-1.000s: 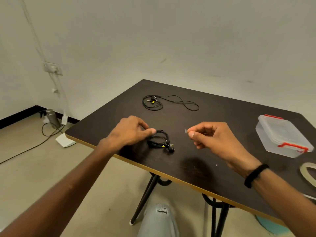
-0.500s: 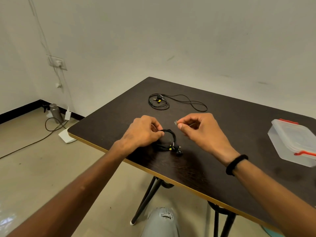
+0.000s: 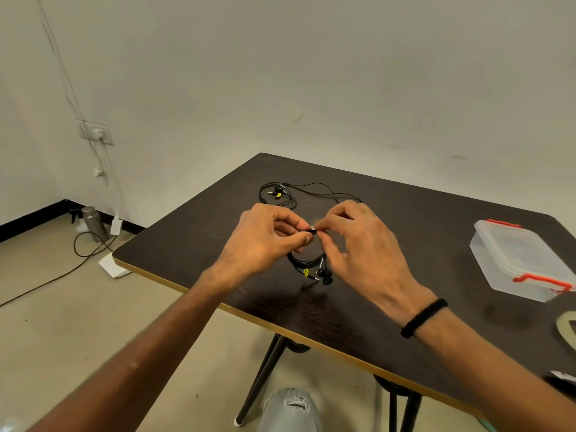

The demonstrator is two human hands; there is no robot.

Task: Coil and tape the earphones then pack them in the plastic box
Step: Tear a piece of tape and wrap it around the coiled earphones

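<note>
The plastic box (image 3: 517,263) sat at the right side of the dark table (image 3: 405,213), its clear lid on and its two red latches showing. Through the walls I could make out only faint pale shapes, too hazy to say whether anything lay inside.

Well to its left, above the middle of the table, the person held the coiled earphones (image 3: 308,263) up between both hands. The left hand (image 3: 265,241) had its fingers curled, thumb and forefinger pinching the top of the black coil. The right hand (image 3: 361,244) met it there, thumb and forefinger pinching a tiny pale piece of tape (image 3: 312,227) against the same spot on the cable, the other fingers loosely bent below. The fingertips of the two hands nearly touched. The rest of the coil hung beneath the fingers, with the earbuds, the plug and a small yellow tag dangling just over the tabletop.

Farther back on the table lay a second pair of earphones (image 3: 280,194), loose and uncoiled, its cable trailing behind the right hand. A tape roll (image 3: 565,330) showed partly at the table's right edge, near the box.
</note>
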